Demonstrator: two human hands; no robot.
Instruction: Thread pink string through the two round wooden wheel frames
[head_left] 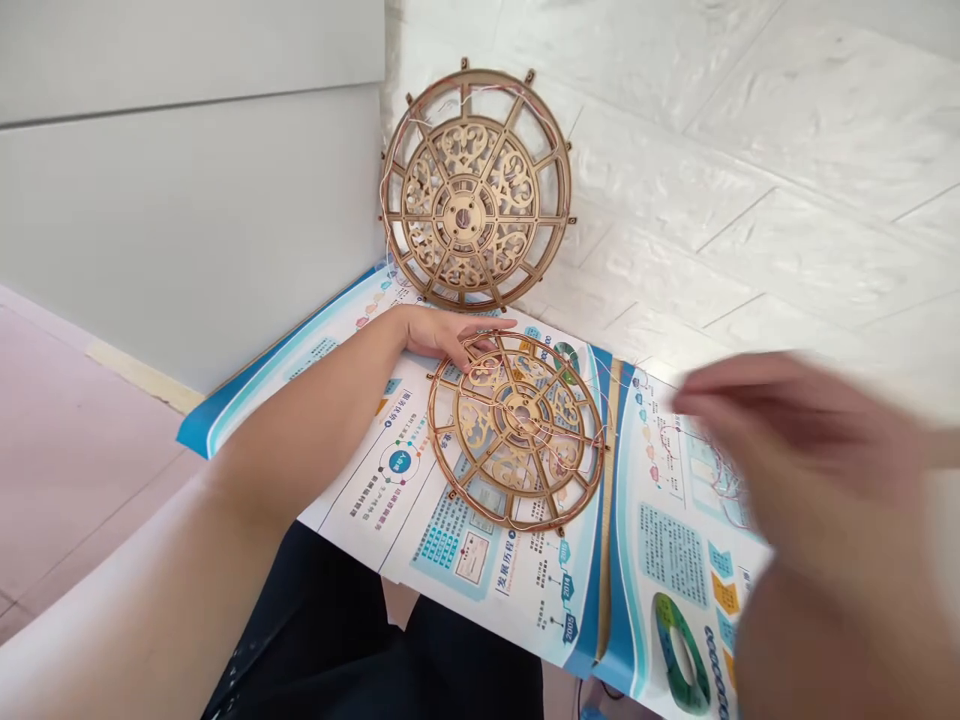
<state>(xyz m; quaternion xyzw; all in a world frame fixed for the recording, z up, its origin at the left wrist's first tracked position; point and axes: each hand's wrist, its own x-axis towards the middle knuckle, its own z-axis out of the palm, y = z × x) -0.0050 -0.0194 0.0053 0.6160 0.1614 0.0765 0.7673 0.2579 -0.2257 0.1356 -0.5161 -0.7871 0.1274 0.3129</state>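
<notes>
Your left grip (444, 335) is pinching the openwork wooden wheel (523, 428), which is lying on the poster-covered surface (330, 500); your right grip (810, 440), right of the wheel, is blurring: you cannot tell its state. Wiring seems partly done: loose strands (726, 482) are trailing right of the wheel.

Left arm (300, 455) outstretched, left hand (442, 335) extending one finger (496, 324), right hand (806, 440) blurred, fingertips (690, 390) together

Bare left hand (442, 335), bare forearm (315, 425), dark legwear (472, 660), small pale specks (237, 662)
</notes>
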